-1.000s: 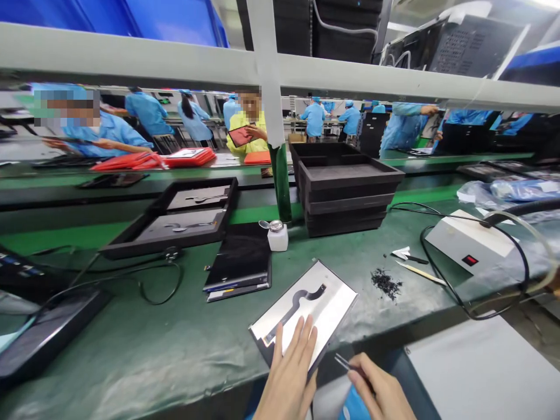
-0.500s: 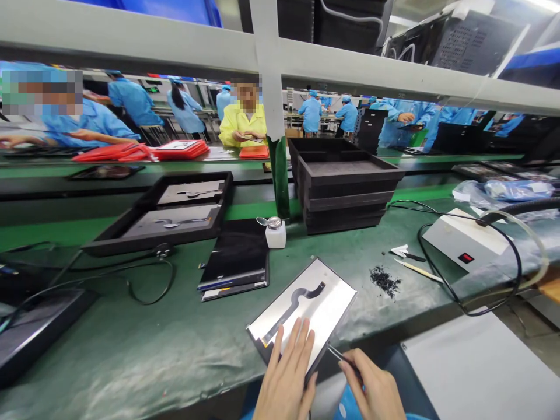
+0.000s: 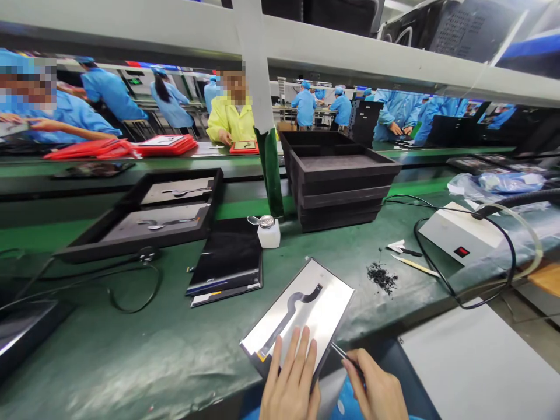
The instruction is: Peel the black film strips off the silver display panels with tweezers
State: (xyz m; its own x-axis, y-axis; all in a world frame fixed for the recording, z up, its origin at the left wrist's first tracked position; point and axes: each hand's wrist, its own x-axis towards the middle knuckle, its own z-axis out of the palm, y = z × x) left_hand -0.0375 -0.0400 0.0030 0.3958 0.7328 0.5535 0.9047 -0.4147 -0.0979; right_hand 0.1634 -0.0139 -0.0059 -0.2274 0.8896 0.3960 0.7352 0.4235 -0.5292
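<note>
My left hand (image 3: pixel 292 373) lies flat, fingers stretched out, on the silvery back of a display panel (image 3: pixel 321 300). A dark S-shaped flex cable (image 3: pixel 291 309) runs along that panel, whose near corner juts past the bench edge. In my right hand (image 3: pixel 375 385) is a pair of tweezers (image 3: pixel 340 352), their metal tips at the panel's right edge. Whether the tips grip anything is too small to tell. Black scraps (image 3: pixel 381 279) lie in a small heap right of the panel, near a yellow-handled pointed tool (image 3: pixel 415 265).
Left of the panel are stacked dark screens (image 3: pixel 227 254), a white dispenser bottle (image 3: pixel 268 233) and a black tray (image 3: pixel 140 245) with two panels. Behind stand stacked black trays (image 3: pixel 341 189). A white box (image 3: pixel 464 233) with cables sits at right. Co-workers work across the bench.
The view has shifted slightly, moving the bench items left in the picture. My left hand stays on the panel. The tweezers remain at its right edge, slightly higher along it.
</note>
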